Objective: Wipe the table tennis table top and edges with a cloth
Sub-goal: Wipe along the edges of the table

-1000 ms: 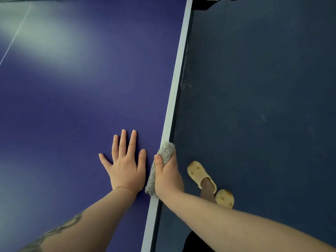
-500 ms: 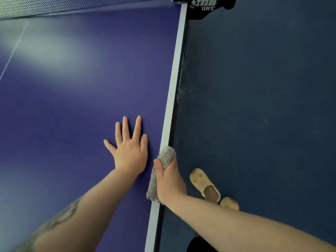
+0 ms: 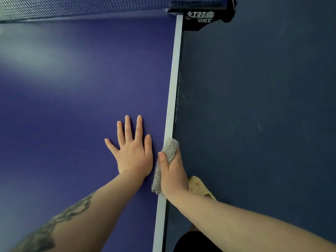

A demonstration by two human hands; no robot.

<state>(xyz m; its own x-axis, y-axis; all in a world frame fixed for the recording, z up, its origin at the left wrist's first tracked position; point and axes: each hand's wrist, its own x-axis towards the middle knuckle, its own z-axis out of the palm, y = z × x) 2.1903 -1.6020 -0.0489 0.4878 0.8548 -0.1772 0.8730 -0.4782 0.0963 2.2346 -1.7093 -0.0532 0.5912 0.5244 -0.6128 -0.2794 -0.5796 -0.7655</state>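
The blue table tennis table top [image 3: 72,106] fills the left of the head view, with a white side line [image 3: 173,79] along its right edge. My left hand [image 3: 133,151] lies flat on the top, fingers spread, close to that line. My right hand [image 3: 172,171] grips a grey fluffy cloth [image 3: 170,147] wrapped over the table's side edge. The thumb sits on top and the fingers reach down the side, hidden.
The net [image 3: 81,6] runs across the far end, held by a black clamp post [image 3: 201,17] at the table's corner. Dark blue floor [image 3: 263,124] lies to the right. A yellow slipper [image 3: 198,186] on my foot shows just under my right wrist.
Both hands have slid forward along the table edge toward the net, the cloth moving with my right hand. The net and its clamp have come further into view.
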